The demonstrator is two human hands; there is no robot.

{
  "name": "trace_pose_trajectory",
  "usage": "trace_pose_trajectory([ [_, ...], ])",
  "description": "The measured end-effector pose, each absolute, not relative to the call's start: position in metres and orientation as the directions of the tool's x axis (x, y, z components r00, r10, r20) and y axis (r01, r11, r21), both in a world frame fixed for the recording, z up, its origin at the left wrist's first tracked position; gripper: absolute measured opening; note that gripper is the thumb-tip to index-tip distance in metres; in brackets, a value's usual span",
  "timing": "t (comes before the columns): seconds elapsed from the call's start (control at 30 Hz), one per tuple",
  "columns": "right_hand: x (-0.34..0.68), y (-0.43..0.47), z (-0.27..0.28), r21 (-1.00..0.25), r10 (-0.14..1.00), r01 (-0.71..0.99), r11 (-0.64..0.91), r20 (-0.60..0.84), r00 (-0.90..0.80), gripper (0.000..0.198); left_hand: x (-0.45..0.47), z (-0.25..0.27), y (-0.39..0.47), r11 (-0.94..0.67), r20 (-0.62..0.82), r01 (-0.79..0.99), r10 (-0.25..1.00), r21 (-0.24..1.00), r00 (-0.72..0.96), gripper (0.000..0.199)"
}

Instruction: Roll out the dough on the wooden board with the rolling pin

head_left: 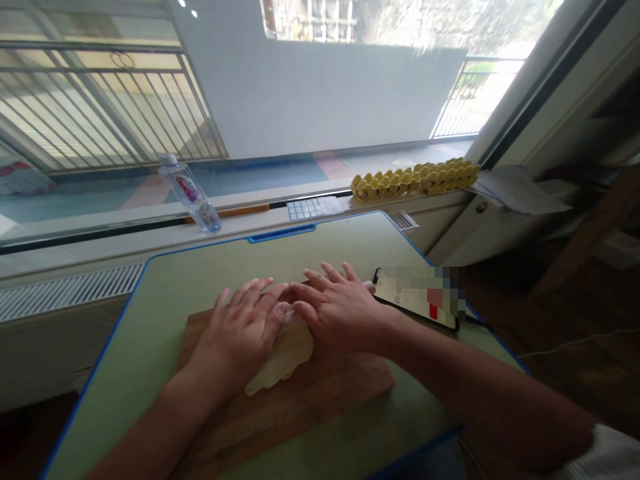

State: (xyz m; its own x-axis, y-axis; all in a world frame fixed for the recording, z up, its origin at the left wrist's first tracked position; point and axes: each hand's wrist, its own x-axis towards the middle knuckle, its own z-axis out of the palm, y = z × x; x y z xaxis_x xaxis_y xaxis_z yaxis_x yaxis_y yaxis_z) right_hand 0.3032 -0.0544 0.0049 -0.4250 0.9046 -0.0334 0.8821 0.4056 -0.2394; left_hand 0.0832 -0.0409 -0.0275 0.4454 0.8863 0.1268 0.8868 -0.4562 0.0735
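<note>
A flat, pale sheet of dough (285, 357) lies on a brown wooden cutting board (330, 400). My left hand (245, 327) rests palm down over the dough's far left part, with its fingers stretched forward. Beside it, my right hand (340, 307) is also palm down, fingers spread, and the two thumbs come close together. Under both palms is what looks like a rolling pin (369, 287); its pale rounded end sticks out past my right hand, and most of it is hidden. Neither hand has its fingers wrapped round anything.
The board lies on a light green table (340, 243) with a blue edge. A phone (415, 300) lies by my right forearm, its cable running off right. On the windowsill stand a clear plastic bottle (190, 193), a blue-and-white checked sheet (307, 209) and yellow egg trays (415, 181).
</note>
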Motion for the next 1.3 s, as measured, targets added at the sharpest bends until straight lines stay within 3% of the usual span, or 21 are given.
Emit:
trace_pose_trajectory([
  [0.3,0.294,-0.045,-0.011,-0.178,0.933,0.918,0.354,0.137,-0.333,0.059,0.084,-0.026,-0.014,-0.428,0.064,0.903,0.903,0.036,0.425,0.053],
  [0.5,0.294,-0.045,-0.010,-0.162,0.930,0.921,0.353,0.164,-0.328,0.057,0.084,-0.023,-0.005,-0.426,-0.004,0.905,0.905,0.022,0.426,0.053],
  [0.9,0.299,-0.049,-0.007,-0.199,0.897,0.877,0.437,0.163,-0.410,0.044,0.097,-0.012,-0.089,-0.325,0.091,0.942,0.939,-0.081,0.332,0.061],
  [1.07,0.302,-0.045,-0.010,-0.187,0.910,0.896,0.402,0.191,-0.368,0.047,0.095,-0.014,-0.052,-0.272,0.072,0.961,0.959,-0.059,0.276,0.058],
  [1.3,0.308,-0.035,-0.015,-0.187,0.941,0.927,0.325,0.163,-0.297,0.057,0.095,-0.011,0.016,-0.313,-0.030,0.948,0.950,-0.051,0.312,0.055],
])
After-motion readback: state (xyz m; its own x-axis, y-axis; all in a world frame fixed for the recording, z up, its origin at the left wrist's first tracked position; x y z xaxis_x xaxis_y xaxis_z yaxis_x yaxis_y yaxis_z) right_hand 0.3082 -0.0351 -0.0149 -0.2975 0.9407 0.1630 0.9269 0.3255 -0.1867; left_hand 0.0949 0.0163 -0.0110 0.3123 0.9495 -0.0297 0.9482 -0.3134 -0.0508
